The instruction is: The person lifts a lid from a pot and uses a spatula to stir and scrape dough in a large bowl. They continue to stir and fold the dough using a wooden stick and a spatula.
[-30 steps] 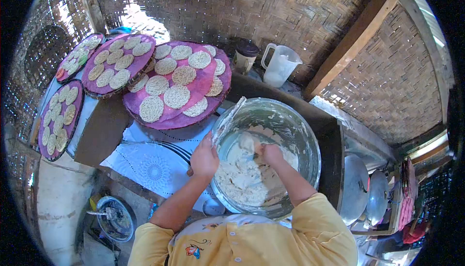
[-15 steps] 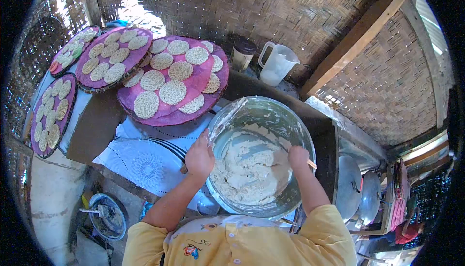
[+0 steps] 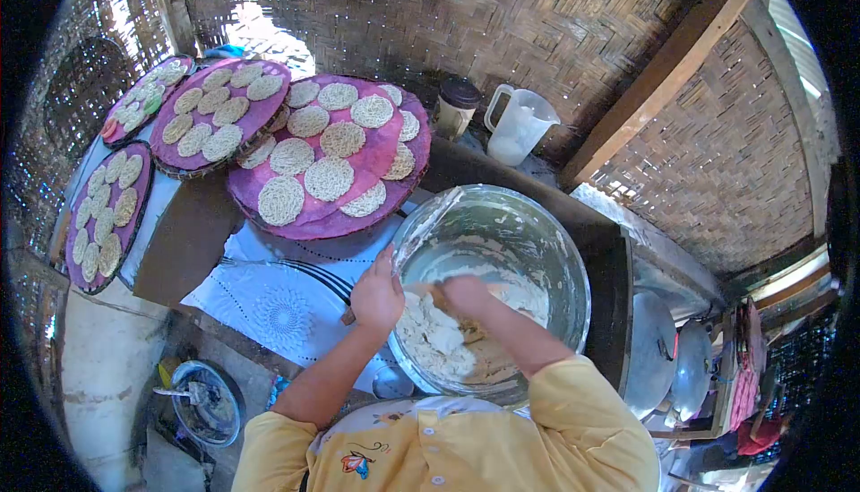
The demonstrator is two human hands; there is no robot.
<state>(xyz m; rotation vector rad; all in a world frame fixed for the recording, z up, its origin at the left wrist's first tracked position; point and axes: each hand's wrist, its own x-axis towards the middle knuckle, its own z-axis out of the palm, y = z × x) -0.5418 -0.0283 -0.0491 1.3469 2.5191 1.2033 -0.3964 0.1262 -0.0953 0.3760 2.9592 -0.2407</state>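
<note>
A large metal basin (image 3: 573, 241) holds thick pale dough (image 3: 443, 340), smeared up its inner wall. At its left rim, my left hand (image 3: 378, 299) is closed around a dough-coated wooden stick (image 3: 428, 223) that lies along the rim. My right hand (image 3: 466, 297) is inside the basin over the dough, closed on a wooden spatula. Motion blurs that hand, and most of the spatula is hidden.
Round trays (image 3: 269, 196) lined with purple sheets hold several pale discs at the left. A plastic pitcher (image 3: 521, 125) and a dark-lidded jar (image 3: 457, 107) stand behind the basin. White cloth (image 3: 260, 290) lies left of it; a small basin (image 3: 208, 402) sits lower left.
My right hand has swept left across the basin with the spatula, from the right rim to the middle, shifting the dough. My left hand stays at the left rim.
</note>
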